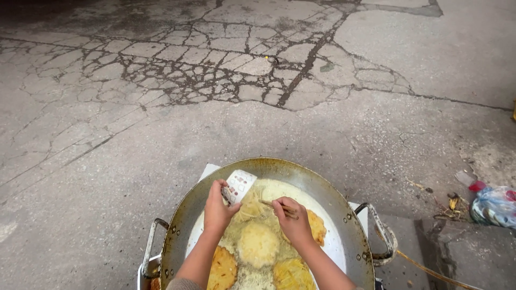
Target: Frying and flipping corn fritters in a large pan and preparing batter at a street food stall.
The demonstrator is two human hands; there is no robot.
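Note:
A big metal wok point(322, 188) of pale oil sits below me, with several round golden fritters point(258, 244) frying in it. My left hand point(217, 209) grips a white perforated ladle point(239, 184) tilted over the oil, with pale shredded batter point(251, 207) sliding off it. My right hand point(293, 221) holds wooden chopsticks point(273, 204) whose tips touch that batter just beside the ladle. Both forearms reach in from the bottom edge above the fritters.
The wok has metal handles at its left point(150, 247) and right point(379, 236) and rests on a white stand. Cracked concrete pavement point(215, 75) spreads beyond. A plastic bag point(494, 207) and litter lie at the right by a kerb.

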